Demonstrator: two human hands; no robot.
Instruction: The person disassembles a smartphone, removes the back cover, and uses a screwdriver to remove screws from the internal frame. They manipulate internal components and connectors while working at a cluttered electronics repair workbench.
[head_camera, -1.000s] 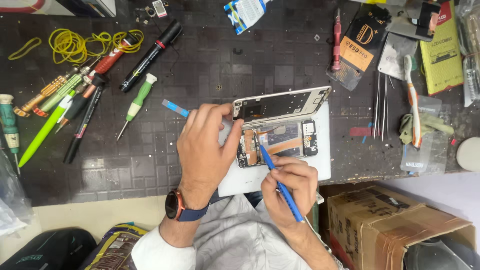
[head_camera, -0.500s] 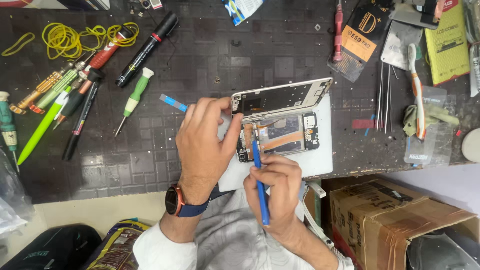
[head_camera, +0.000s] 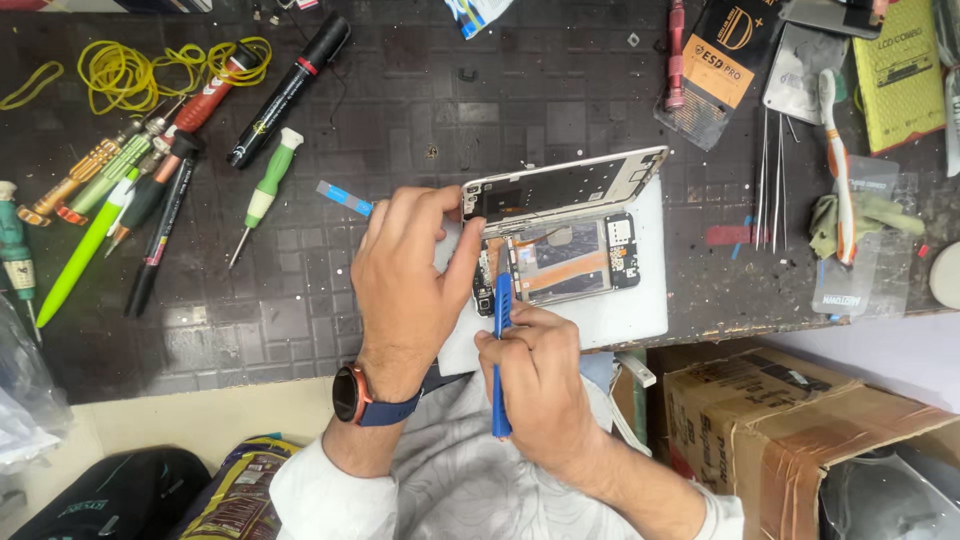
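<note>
- The left hand (watch on its wrist) curls over an opened phone, fingers pinching the lifted screen frame at its left end.
- The right hand is closed around a blue pry tool, tip touching the phone's left edge.
- The phone lies on a white pad on a dark mat.
- Screwdrivers lie well to the left.

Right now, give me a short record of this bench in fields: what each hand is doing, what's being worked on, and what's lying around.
left hand: grips the opened phone at its left end
right hand: holds a blue pry tool, tip at the phone's left edge
phone: frame lifted, circuit boards showing, on a white pad
left of the mat: screwdrivers, yellow cable
right: toothbrush, cardboard box
</note>
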